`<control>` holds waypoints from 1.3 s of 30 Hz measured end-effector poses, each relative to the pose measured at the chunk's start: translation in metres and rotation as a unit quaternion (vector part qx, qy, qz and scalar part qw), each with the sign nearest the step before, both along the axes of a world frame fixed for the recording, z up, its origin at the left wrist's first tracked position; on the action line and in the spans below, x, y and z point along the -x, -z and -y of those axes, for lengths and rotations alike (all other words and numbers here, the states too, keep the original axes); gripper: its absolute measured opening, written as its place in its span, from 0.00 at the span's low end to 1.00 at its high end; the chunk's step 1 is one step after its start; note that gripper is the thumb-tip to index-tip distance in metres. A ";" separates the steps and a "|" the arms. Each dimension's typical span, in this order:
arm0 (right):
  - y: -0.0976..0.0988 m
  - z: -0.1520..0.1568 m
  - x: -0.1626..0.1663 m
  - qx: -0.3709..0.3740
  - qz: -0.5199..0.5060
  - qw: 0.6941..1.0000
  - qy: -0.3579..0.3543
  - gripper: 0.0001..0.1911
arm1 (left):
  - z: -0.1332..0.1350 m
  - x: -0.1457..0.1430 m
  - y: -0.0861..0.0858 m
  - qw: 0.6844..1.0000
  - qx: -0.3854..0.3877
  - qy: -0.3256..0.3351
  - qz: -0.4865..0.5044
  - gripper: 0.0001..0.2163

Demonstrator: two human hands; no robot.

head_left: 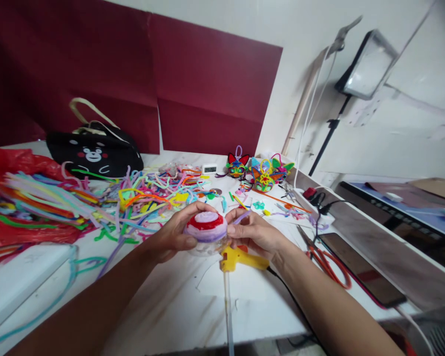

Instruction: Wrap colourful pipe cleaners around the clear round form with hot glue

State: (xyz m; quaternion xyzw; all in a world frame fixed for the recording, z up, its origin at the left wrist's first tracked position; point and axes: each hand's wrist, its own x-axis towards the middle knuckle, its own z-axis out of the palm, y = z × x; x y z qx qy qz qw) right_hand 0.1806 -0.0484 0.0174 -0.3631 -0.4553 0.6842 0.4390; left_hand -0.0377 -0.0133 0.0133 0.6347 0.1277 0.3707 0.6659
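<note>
My left hand (174, 235) is closed around a round dome (206, 226) wound from pipe cleaners in purple, red and pale pink rings. My right hand (255, 232) is closed too, pinching the loose purple pipe-cleaner end (242, 216) at the dome's right side. Both hands hover just above the white table (163, 306). A yellow glue gun (241, 258) lies on the table directly below my right hand, its black cord running off toward me.
A heap of coloured pipe cleaners (96, 198) and a red plastic bag (7, 168) fill the left. A black bear-face bag (94, 153) stands behind. Two pipe-cleaner masks (261, 173), red-handled scissors (328, 262), a phone (359, 269) and a lamp (367, 66) are to the right.
</note>
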 end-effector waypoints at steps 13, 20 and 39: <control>0.012 0.002 0.008 0.020 -0.149 0.986 -0.072 0.29 | -0.008 0.004 0.003 0.995 -0.096 0.024 0.006 0.31; 0.011 0.006 0.012 -0.007 -0.171 0.985 -0.037 0.30 | -0.013 0.007 0.006 0.997 -0.081 0.003 -0.002 0.33; 0.016 0.009 0.023 -0.068 -0.093 0.980 0.164 0.32 | 0.001 -0.013 0.014 0.899 -0.277 -0.283 -0.186 0.27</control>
